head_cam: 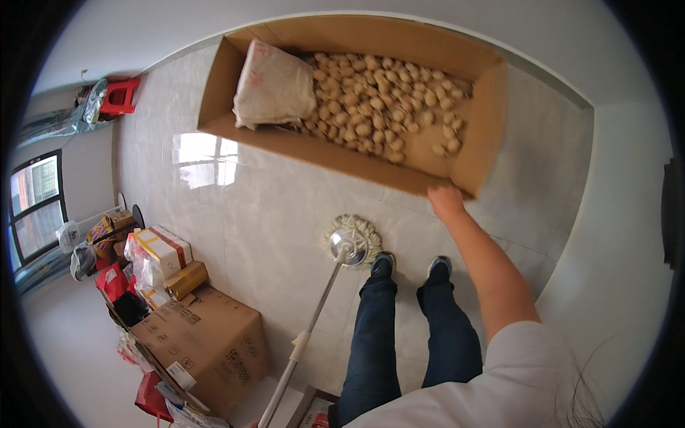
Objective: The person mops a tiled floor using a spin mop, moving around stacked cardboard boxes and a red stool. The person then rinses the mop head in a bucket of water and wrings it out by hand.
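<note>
My right hand (446, 201) grips the near rim of a long, open cardboard box (321, 155) close to its right corner. Many small, round, brown potato-like tubers (369, 101) are spread over the bottom of the box. At its left end lies a stuffed whitish woven sack (275, 85) with red marks. A string mop (353, 246) with a round metal head rests on the floor beside my left shoe. Its handle (301, 342) slants down to the bottom edge of the view. Only a sliver of my left hand (253, 425) shows there, against the handle.
A big cardboard carton (214, 337) stands at lower left, with a white foam box (159, 254) and bags behind it. A red plastic stool (120, 96) is by the far left wall. The cardboard box lies along the wall (535, 32). Glossy grey tiles (267, 214) cover the floor.
</note>
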`<act>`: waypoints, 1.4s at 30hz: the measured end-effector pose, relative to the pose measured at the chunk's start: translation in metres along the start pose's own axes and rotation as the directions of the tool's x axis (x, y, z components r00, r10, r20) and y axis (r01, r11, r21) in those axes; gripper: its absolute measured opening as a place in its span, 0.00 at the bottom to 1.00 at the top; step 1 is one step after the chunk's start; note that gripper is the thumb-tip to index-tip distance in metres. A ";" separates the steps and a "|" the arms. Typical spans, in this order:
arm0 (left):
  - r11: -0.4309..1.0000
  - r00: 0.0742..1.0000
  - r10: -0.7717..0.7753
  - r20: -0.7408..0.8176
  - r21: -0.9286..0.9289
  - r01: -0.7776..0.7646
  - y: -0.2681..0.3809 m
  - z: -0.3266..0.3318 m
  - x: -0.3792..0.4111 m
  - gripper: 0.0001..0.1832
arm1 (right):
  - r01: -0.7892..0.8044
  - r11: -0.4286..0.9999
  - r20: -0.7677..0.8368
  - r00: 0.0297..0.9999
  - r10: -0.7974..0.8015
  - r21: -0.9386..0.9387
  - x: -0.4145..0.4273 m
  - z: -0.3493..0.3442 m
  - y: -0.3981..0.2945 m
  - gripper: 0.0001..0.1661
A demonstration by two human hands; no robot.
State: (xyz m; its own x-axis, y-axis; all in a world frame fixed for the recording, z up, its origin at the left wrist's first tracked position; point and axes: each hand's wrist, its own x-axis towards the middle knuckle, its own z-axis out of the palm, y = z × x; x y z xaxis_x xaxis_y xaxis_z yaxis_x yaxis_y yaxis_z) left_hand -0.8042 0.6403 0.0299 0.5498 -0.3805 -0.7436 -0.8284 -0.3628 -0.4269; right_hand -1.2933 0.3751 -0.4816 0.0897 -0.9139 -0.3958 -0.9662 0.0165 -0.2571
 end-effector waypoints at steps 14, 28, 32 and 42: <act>0.999 0.998 0.016 0.054 -0.030 -0.015 0.005 0.004 0.011 0.22 | -0.454 0.789 0.672 0.433 0.601 -0.414 -0.355 0.063 0.176 0.18; 0.847 0.957 0.002 0.289 -0.510 0.152 -0.018 -0.025 0.045 0.13 | -0.609 0.610 0.461 0.789 0.406 0.507 -0.352 -0.062 -0.056 0.21; 0.700 0.918 0.126 0.376 -0.690 0.186 -0.042 -0.025 0.069 0.13 | -0.570 0.666 0.426 0.816 0.390 0.482 -0.366 -0.060 -0.120 0.20; 0.423 0.798 0.519 0.306 -0.903 0.070 -0.176 -0.016 0.124 0.21 | -0.887 0.145 0.895 0.416 -0.160 0.438 -0.251 -0.063 -0.520 0.28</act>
State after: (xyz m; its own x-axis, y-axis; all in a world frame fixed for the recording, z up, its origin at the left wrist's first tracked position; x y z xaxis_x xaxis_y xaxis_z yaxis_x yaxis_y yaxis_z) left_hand -0.5878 0.6436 0.0207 -0.0242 -0.2321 -0.9724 -0.2151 -0.9487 0.2318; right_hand -0.8290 0.5701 -0.1930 0.4078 -0.0197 -0.9129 -0.1138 0.9909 -0.0722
